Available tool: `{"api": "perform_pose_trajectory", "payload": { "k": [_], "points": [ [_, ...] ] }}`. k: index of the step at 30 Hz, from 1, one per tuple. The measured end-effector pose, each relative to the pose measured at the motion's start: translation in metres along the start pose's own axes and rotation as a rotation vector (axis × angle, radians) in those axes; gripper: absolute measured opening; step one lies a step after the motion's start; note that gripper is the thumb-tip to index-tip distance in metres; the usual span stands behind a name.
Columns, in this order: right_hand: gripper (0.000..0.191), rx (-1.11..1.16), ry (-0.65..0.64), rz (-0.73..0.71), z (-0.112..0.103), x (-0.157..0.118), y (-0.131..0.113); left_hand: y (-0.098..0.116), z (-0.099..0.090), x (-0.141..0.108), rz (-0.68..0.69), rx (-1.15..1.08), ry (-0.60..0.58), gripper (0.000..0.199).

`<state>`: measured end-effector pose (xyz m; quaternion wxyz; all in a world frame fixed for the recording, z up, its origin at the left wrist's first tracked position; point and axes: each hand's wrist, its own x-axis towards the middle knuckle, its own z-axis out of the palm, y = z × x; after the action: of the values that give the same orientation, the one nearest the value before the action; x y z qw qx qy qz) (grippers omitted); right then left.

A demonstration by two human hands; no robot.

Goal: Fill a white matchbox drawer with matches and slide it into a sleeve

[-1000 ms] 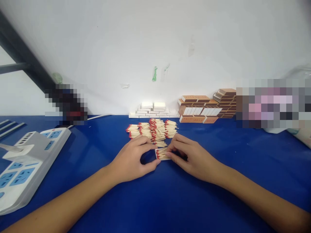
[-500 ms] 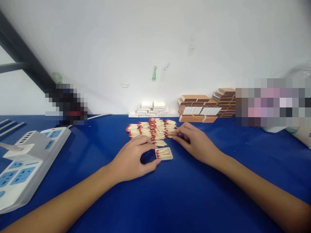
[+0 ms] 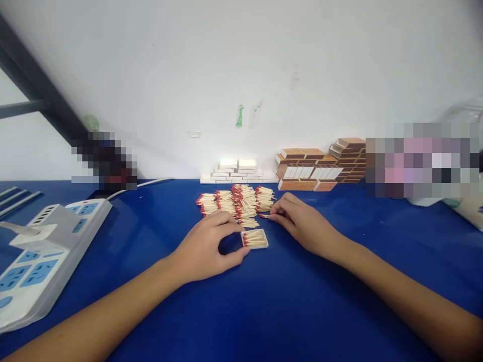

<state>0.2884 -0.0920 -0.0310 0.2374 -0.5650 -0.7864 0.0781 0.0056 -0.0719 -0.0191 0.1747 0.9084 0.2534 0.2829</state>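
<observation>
My left hand [image 3: 211, 246] grips the left end of a small white matchbox tray [image 3: 267, 240] between thumb and fingers. Red-tipped matches [image 3: 254, 238] lie inside it, their heads to the left. Just behind the tray spreads a pile of loose matches [image 3: 245, 203], also with red heads. At the right edge of that pile, my right hand [image 3: 302, 218] pinches a match [image 3: 264, 216], whose red head points left, away from the fingertips.
Behind the pile, white trays [image 3: 241, 173] are stacked against the wall. To their right stand stacked brown matchboxes [image 3: 307, 171]. A power strip [image 3: 71, 246] with a plugged-in adapter lies on the left of the blue table [image 3: 241, 311], its white cable [image 3: 147, 182] running back.
My right hand has drawn back slightly from the pile, and a match now shows between its fingertips. My left hand and the tray have stayed in place.
</observation>
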Motion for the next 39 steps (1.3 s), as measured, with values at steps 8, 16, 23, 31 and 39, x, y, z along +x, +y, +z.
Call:
{"api": "perform_pose_trajectory", "payload": {
  "k": [8, 16, 23, 31, 39],
  "points": [
    [0.012, -0.048, -0.080, 0.013, -0.003, 0.000, -0.004, -0.001, 0.000, -0.001, 0.002, 0.005, -0.006, 0.028],
    [0.014, -0.036, -0.150, 0.040, -0.012, -0.002, -0.009, -0.001, 0.000, 0.000, -0.017, 0.004, -0.024, 0.028],
    [0.018, 0.025, -0.190, 0.061, -0.015, -0.002, -0.011, -0.001, 0.000, -0.001, -0.004, 0.006, -0.010, 0.028],
    [0.020, 0.059, -0.156, 0.002, -0.015, -0.004, -0.010, 0.000, -0.001, -0.001, -0.033, 0.009, -0.038, 0.026],
    [0.017, 0.080, -0.089, -0.036, -0.014, -0.005, -0.014, 0.000, 0.000, -0.001, -0.027, 0.011, -0.033, 0.026]
  ]
}}
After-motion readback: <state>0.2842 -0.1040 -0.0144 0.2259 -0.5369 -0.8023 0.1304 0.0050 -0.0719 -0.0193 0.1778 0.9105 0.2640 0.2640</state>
